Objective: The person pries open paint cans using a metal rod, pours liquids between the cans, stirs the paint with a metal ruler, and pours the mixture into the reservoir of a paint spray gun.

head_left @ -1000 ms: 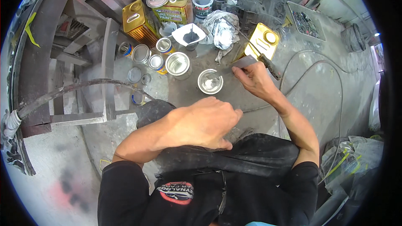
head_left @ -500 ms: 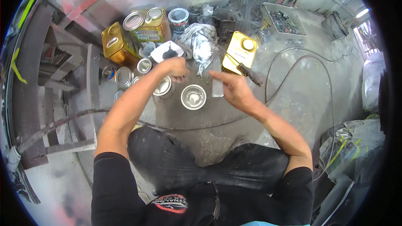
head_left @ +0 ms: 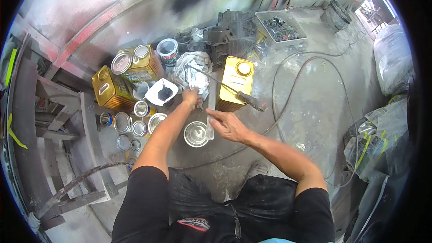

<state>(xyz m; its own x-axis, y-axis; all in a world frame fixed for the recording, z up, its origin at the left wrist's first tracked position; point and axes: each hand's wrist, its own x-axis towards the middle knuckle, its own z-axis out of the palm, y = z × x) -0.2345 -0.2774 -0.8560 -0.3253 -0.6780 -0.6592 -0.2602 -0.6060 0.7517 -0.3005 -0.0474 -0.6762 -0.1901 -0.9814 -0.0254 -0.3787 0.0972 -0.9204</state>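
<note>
A flat, clear strip (head_left: 210,91), like a mixing stick or ruler, is pinched in my right hand (head_left: 229,126). Its lower end reaches the right rim of an open metal can (head_left: 195,133) with pale grey liquid inside. Beyond the can, my left hand (head_left: 191,98) has its fingers closed at the lower end of a crumpled grey-white rag (head_left: 194,69). Left of that hand sits a white tub (head_left: 161,92) with dark material in it. A yellow rectangular tin (head_left: 234,78) stands to the right, with a dark-handled tool (head_left: 252,101) lying across it.
Several small cans (head_left: 122,122) and gold tins (head_left: 110,90) crowd the left, beside a wooden frame (head_left: 92,126). Dark machine parts (head_left: 231,33) and a tray of small pieces (head_left: 281,29) stand at the back. A hose (head_left: 297,72) loops over the floor.
The view has shifted. My left hand has moved from near the white tub to the rag's lower end. My right hand has brought the clear strip to the open can's rim.
</note>
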